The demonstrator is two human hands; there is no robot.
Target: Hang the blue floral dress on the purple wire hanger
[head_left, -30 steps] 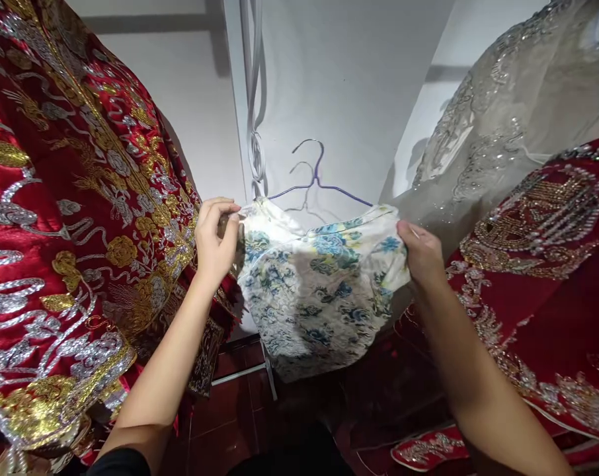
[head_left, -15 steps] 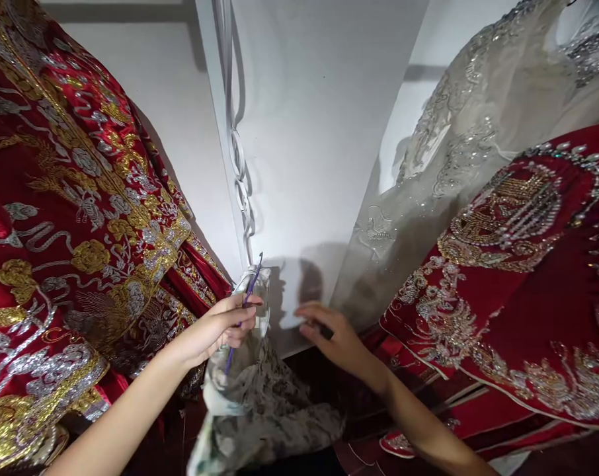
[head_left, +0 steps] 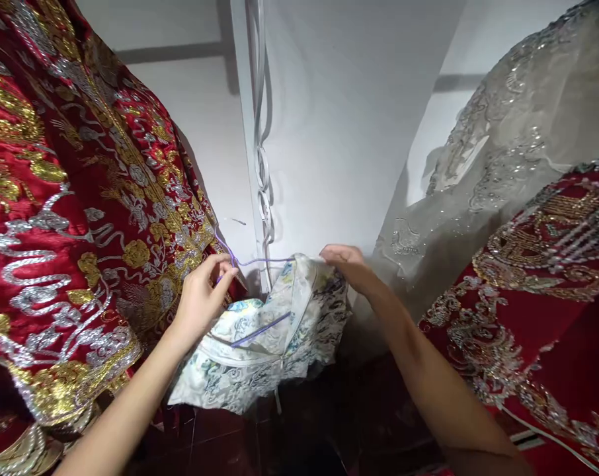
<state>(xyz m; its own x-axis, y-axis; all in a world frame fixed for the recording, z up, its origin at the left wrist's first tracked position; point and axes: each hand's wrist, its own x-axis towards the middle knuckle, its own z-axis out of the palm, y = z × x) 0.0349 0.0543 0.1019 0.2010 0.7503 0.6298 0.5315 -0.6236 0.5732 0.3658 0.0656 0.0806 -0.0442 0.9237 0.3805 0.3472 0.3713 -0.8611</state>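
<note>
A small white garment (head_left: 260, 344) with a blue and yellow floral pattern hangs on a thin purple wire hanger (head_left: 252, 262). My left hand (head_left: 200, 297) pinches the hanger near its hook, at the left of the garment. My right hand (head_left: 349, 264) grips the garment's upper right edge, fingers curled over the cloth. The garment sags between the two hands, tilted down to the left, with part of the hanger showing across its open neck.
A red robe (head_left: 71, 218) with gold and silver embroidery hangs close on the left. A pale beaded gown (head_left: 498, 152) and another red embroidered dress (head_left: 552, 297) hang on the right. White cables (head_left: 260, 132) run down a white wall corner. Dark red floor tiles lie below.
The garment was spread between both hands, then dropped low in my left hand alone. Now both hands are raised again, my right hand back on the cloth and the hanger lying sideways.
</note>
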